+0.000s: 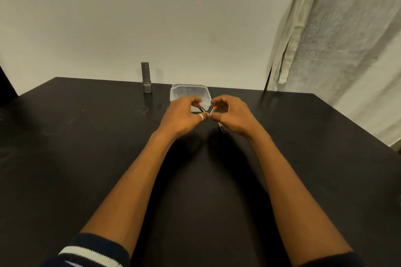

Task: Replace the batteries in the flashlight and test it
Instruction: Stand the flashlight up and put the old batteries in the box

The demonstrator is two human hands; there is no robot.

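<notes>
While both hands work mid-table, left hand (181, 115) pinches a dark battery (201, 109) and right hand (230, 115) pinches an orange-tipped battery (212, 110). Flashlight body (146, 78) stands at 11 o'clock, well apart; clear tub (189, 91) at 12. Likely battery-sorting step; next, load cells correctly oriented.

A wide black matte table (86, 158) carries the things. Near its far edge a grey metal cylindrical flashlight (146, 78) stands upright. To the right of it sits a clear plastic rectangular container (186, 91). A small dark battery (221, 128) lies nearer, on the bare surface.
</notes>
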